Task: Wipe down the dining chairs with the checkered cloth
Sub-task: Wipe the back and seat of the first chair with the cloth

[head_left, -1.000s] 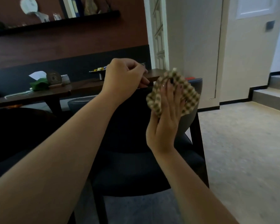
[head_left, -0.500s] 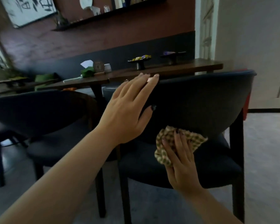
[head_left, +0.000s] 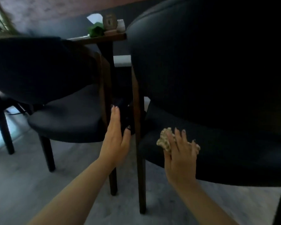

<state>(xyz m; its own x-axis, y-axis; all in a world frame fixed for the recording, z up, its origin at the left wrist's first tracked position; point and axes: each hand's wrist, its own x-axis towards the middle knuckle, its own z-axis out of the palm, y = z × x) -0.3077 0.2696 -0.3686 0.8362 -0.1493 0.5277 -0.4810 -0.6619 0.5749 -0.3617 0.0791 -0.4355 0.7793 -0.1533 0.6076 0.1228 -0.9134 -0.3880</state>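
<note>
A dark upholstered dining chair [head_left: 217,70] fills the right side of the view. My right hand [head_left: 180,153] lies flat with spread fingers on the bunched checkered cloth [head_left: 165,138], pressing it against the back edge of the chair's seat. My left hand [head_left: 118,135] is held out with straight fingers in the gap left of the chair's wooden back leg [head_left: 139,143]; whether it touches the leg I cannot tell. A second dark chair [head_left: 47,78] stands at the left.
A wooden table [head_left: 104,37] behind the chairs carries a green item, a small wooden stand and a white jar. The neighbouring chair's legs stand close to the left hand. Grey floor [head_left: 39,184] lies below.
The view has dropped low behind the chair. My right hand carried the cloth down from the backrest to the seat's back edge. My left hand left the backrest top and came down beside the back leg.
</note>
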